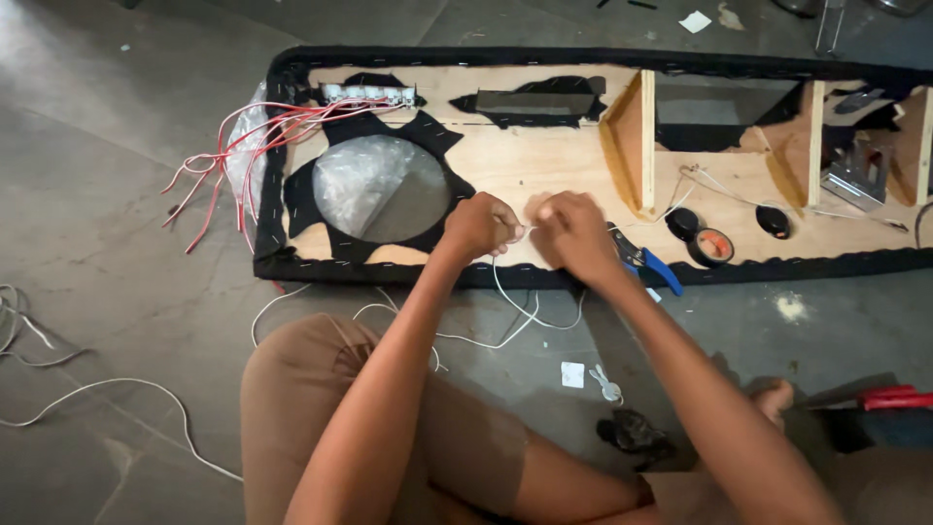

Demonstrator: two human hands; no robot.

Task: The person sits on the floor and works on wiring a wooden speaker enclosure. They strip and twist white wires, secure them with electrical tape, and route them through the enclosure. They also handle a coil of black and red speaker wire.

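Right now the left hand [481,226] and right hand [573,233] are both closed into loose fists, close together, pinching between them a thin white wire [505,311] which hangs down in loops to the floor near the knees. Just behind the hands lies a long wood panel [544,156] w/ black cloth edge, round hole [384,190] at its left, red wires [243,146] at the far left end. Beside the right hand are blue pliers [646,262] and a tape roll [712,246].

Bare forearms — brown trousers [321,408]
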